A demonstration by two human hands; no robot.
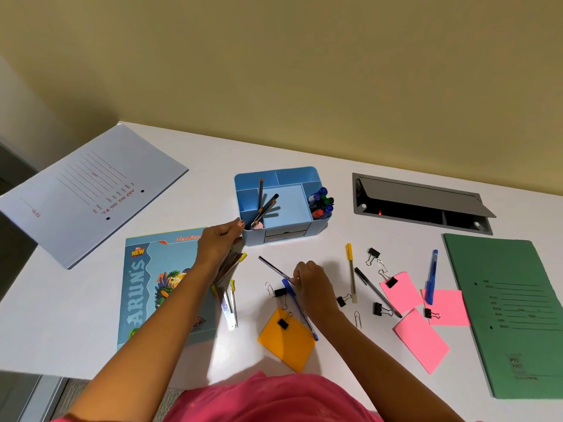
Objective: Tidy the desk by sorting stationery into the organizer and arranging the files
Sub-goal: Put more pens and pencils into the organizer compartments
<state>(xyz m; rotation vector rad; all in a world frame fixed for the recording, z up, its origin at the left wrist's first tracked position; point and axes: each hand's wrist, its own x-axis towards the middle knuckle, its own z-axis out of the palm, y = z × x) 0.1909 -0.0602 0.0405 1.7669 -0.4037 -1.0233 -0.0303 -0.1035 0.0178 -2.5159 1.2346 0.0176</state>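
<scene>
The right hand (pixel 310 281) pinches a black pen (pixel 272 267) lying on the worktop (pixel 213 153). The left hand (pixel 221 242) touches the blue organizer (pixel 316 178) at its corner; I cannot tell its grip.

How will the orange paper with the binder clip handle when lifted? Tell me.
The orange paper looks thin, so it will probably flop if lifted by one corner. The binder clip on its upper edge likely weights that side. Flat on the desk, it should slide, not roll.
</scene>
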